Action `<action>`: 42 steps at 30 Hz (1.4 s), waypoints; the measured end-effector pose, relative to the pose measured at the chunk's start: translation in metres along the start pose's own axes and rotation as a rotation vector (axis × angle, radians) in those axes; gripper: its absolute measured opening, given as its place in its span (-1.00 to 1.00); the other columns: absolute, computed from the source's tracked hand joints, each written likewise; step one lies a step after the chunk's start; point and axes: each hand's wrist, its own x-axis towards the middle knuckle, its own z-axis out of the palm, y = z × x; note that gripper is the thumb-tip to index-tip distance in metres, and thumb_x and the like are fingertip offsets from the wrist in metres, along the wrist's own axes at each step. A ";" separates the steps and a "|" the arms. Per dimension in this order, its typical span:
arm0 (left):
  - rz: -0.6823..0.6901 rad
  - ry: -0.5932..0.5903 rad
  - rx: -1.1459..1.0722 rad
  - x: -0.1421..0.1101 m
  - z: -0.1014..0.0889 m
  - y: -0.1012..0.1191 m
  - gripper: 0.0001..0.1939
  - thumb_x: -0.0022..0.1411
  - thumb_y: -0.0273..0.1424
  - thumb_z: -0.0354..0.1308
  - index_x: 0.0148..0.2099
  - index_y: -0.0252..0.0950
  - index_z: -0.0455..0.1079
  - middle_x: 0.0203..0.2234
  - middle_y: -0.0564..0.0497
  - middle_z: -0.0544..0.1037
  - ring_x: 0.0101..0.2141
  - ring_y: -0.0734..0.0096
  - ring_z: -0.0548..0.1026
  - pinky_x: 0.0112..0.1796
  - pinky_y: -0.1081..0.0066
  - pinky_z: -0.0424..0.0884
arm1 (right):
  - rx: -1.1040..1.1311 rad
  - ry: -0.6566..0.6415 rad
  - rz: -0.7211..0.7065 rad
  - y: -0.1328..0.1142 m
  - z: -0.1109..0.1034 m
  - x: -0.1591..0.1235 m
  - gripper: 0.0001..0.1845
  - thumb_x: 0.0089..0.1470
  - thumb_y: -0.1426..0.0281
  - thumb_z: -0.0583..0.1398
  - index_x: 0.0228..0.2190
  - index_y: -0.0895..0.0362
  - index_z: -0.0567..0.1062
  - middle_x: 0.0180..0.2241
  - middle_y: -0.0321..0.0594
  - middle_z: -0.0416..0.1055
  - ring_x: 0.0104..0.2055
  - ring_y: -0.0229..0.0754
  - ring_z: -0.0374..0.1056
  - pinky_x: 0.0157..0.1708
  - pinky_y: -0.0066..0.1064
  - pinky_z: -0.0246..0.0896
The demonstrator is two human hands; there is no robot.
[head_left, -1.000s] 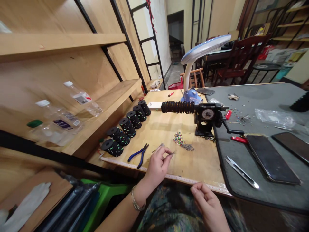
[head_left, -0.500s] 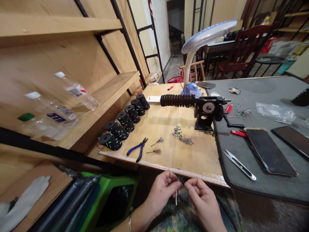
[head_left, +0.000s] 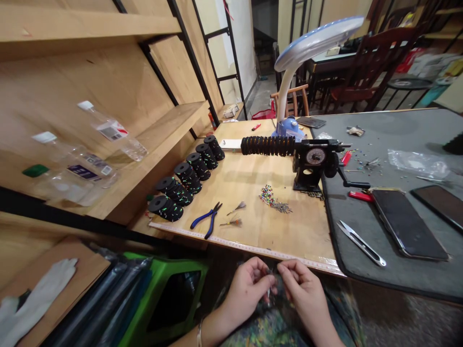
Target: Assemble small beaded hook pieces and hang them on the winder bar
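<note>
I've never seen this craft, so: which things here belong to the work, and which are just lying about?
Seemingly part of the work: left hand, right hand, small pale piece between them, blue-handled pliers, bead pile.
Lying about: plastic bottles, phones.

Your left hand (head_left: 249,285) pinches a small thin metal piece (head_left: 268,291) over your lap (head_left: 260,333), with your right hand (head_left: 300,285) close beside it. Blue-handled pliers (head_left: 206,220) and two small feathered bits (head_left: 235,222) lie on the tabletop (head_left: 289,236), black spools (head_left: 165,208) lined up past them.

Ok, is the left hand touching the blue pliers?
Apart. In the head view, the left hand sits below the wooden board's edge; the blue pliers lie on it.
</note>
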 end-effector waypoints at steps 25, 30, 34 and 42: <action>0.011 -0.131 0.011 -0.012 -0.013 0.009 -0.70 0.04 -0.27 0.29 -0.39 -0.33 0.26 -0.55 0.06 0.40 -0.54 0.53 0.34 -0.45 0.46 0.25 | -0.153 -0.176 -0.111 0.025 -0.017 -0.003 -0.63 0.02 0.08 0.22 -0.50 0.15 0.47 -0.68 -0.39 0.23 -0.68 -0.36 0.04 -0.69 -0.52 -0.07; 0.013 -0.136 0.012 -0.010 -0.014 0.007 -0.70 0.04 -0.27 0.29 -0.38 -0.33 0.25 -0.54 0.06 0.40 -0.55 0.54 0.33 -0.45 0.46 0.25 | -0.223 -0.182 -0.188 0.023 -0.017 -0.004 -0.69 0.06 0.15 0.20 -0.50 0.14 0.49 -0.63 -0.32 0.32 -0.65 -0.33 0.10 -0.68 -0.52 -0.01; 0.012 -0.129 0.026 -0.010 -0.013 0.008 -0.71 0.04 -0.27 0.29 -0.39 -0.33 0.25 -0.55 0.07 0.40 -0.55 0.54 0.33 -0.45 0.47 0.25 | -0.238 -0.182 -0.198 0.023 -0.017 -0.004 -0.69 0.06 0.16 0.20 -0.50 0.14 0.49 -0.65 -0.33 0.32 -0.66 -0.32 0.10 -0.68 -0.52 0.01; 0.016 -0.147 0.024 -0.010 -0.013 0.006 -0.68 0.04 -0.22 0.30 -0.39 -0.31 0.25 -0.60 0.11 0.37 -0.58 0.56 0.31 -0.47 0.50 0.22 | -0.216 -0.165 -0.154 0.021 -0.016 -0.004 -0.66 0.03 0.11 0.22 -0.51 0.14 0.51 -0.66 -0.33 0.32 -0.67 -0.32 0.10 -0.66 -0.49 0.00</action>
